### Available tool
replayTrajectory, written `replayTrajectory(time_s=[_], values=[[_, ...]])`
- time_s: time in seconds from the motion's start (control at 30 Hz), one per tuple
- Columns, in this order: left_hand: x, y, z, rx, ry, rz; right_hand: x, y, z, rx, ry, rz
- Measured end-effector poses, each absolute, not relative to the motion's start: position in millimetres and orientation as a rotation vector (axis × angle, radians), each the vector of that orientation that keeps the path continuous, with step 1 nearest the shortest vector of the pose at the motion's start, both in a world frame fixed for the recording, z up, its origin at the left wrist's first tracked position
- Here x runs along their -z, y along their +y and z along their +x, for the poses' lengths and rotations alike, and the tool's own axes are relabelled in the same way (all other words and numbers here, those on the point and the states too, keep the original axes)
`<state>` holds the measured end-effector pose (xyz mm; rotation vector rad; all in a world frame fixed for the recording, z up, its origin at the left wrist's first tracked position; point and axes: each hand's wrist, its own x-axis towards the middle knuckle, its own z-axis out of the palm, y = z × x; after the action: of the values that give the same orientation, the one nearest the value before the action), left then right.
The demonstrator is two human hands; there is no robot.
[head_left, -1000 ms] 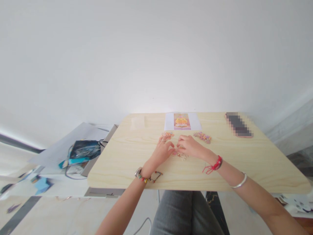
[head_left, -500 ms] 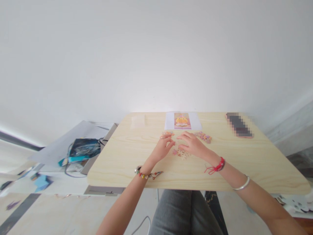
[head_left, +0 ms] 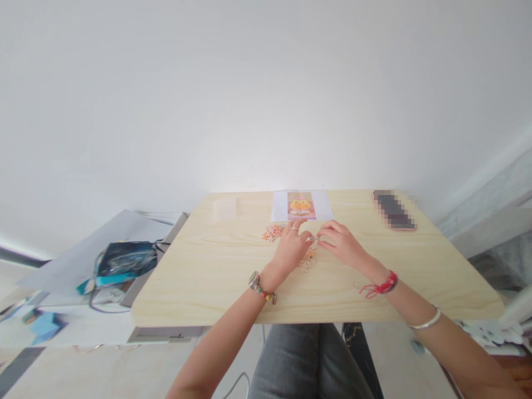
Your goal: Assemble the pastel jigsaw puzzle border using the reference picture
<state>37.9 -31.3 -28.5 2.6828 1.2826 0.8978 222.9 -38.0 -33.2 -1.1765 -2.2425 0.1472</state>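
My left hand (head_left: 292, 247) is closed, thumb and index finger pinching at a small puzzle piece (head_left: 314, 238) that looks pale. My right hand (head_left: 343, 245) meets it from the other side, thumb and fingertips closed on the piece too. Both hands hover just above loose puzzle pieces (head_left: 308, 258) in the middle of the table, which the left hand partly covers. Left of that hand lies another pile of small orange and pink puzzle pieces (head_left: 272, 233). The pile at the right is hidden behind my right hand.
Behind my hands lies a sheet with a printed yellow figure (head_left: 301, 206). A phone (head_left: 394, 210), blurred out, rests at the back right of the wooden table (head_left: 199, 277). A clear plastic sheet (head_left: 225, 208) is at the back left. A dark bag (head_left: 128, 259) sits beside the table.
My left hand has moved right and turned inward to meet the right hand, uncovering the left pile. The fingertips, apart before, now come together at a small piece. The view has shifted slightly.
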Motion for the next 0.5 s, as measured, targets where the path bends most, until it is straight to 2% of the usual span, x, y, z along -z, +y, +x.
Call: replayTrajectory(time_s=[0.27, 0.5], values=[[32, -9, 91, -0.620, 1.245, 2.782, 50, -32, 261, -0.008, -2.237, -1.371], [31, -10, 89, -0.588, 1.292, 2.736, 53, -32, 257, 0.078, -2.243, -1.462]])
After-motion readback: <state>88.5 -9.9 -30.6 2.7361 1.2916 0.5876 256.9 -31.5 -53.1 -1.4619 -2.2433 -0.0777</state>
